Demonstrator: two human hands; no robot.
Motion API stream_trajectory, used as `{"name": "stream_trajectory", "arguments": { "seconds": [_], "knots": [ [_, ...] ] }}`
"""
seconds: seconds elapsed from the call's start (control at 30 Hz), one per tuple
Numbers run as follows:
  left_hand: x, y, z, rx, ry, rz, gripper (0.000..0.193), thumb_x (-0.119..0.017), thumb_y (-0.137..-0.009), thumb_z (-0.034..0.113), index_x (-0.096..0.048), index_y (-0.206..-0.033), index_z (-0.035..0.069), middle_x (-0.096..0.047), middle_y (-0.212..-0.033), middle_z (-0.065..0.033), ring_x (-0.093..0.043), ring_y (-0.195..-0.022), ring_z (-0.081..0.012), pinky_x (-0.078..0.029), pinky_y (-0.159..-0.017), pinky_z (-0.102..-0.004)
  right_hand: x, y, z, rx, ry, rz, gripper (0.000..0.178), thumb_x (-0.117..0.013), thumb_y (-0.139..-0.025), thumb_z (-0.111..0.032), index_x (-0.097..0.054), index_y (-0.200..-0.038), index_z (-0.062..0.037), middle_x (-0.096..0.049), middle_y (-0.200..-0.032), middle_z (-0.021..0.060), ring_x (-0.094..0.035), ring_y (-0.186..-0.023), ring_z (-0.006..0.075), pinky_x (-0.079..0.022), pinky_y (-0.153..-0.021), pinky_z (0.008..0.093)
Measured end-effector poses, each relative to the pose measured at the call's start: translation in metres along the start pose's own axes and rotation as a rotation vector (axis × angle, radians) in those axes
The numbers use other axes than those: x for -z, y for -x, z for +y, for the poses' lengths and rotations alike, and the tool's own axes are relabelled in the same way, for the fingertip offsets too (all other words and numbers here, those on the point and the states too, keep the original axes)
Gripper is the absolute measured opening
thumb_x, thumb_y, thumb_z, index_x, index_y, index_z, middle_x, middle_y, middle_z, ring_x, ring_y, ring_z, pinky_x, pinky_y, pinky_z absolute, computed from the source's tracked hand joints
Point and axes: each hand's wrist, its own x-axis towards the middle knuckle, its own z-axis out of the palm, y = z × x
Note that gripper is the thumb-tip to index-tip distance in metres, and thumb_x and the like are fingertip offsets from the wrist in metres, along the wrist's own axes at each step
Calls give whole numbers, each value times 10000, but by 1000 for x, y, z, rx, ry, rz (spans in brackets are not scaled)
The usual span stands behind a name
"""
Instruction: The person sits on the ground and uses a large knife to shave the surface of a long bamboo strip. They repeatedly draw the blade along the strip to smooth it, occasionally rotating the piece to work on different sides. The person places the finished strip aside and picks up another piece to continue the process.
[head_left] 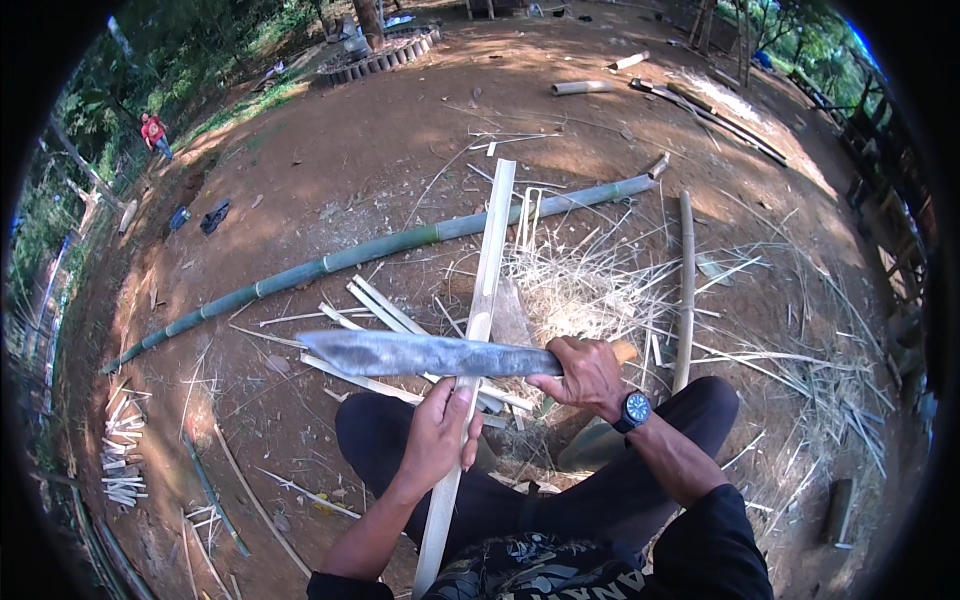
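Note:
My left hand is closed around a long, pale split bamboo strip, which runs from my lap away from me over the ground. In my right hand, a machete is gripped by its light wooden handle. Its broad grey blade points left and lies across the strip, just beyond my left fingers. Whether the edge touches the strip I cannot tell. Under and left of the blade lie several split bamboo pieces.
A long green bamboo pole crosses the ground ahead. Pale shavings are heaped right of the strip, beside a thinner bamboo pole. Short cut pieces are piled at left. Far left, a person in red stands near trees.

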Motion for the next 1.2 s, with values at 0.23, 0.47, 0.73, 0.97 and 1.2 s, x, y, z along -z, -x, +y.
{"name": "stream_trajectory", "arguments": {
  "seconds": [0.23, 0.47, 0.73, 0.97, 1.2],
  "knots": [
    [-5, 14, 11, -17, -120, 21, 271, -383, -1037, 279, -451, -1052, 17, -481, -647, -29, -441, -380, -77, -370, -349, -219, 3, -15, 14, -134, 82, 15, 634, -549, -834, -660, -535, -679, -45, -547, -512, 137, -595, -486, 323, -459, -457, 414],
    [-9, 16, 11, -18, -168, -23, 273, -381, -1037, 276, -457, -1020, 14, -485, -639, -28, -448, -384, -77, -369, -348, -224, 16, -16, 23, -147, 119, 15, 618, -534, -858, -642, -555, -705, -44, -577, -557, 135, -601, -491, 311, -458, -455, 419],
    [-13, 24, 14, -14, -147, -53, 269, -383, -1036, 265, -463, -1001, 11, -485, -631, -31, -455, -384, -78, -372, -350, -231, 22, -18, 35, -182, 134, 40, 613, -527, -864, -635, -575, -710, -44, -594, -594, 152, -605, -503, 311, -447, -461, 415],
    [-16, 31, 16, -25, -185, -78, 279, -378, -1037, 261, -472, -1027, -1, -486, -629, -29, -457, -389, -73, -367, -353, -225, 20, -18, 47, -196, 98, 145, 643, -501, -870, -655, -562, -678, -45, -569, -541, 150, -561, -448, 310, -424, -449, 424],
    [-11, 34, 14, -4, -220, -89, 266, -387, -1035, 243, -485, -981, 2, -492, -614, -27, -464, -386, -75, -364, -351, -231, 32, -21, 61, -227, 167, 158, 651, -472, -886, -648, -574, -692, -36, -573, -543, 164, -579, -463, 314, -437, -463, 427]
  ]
}}
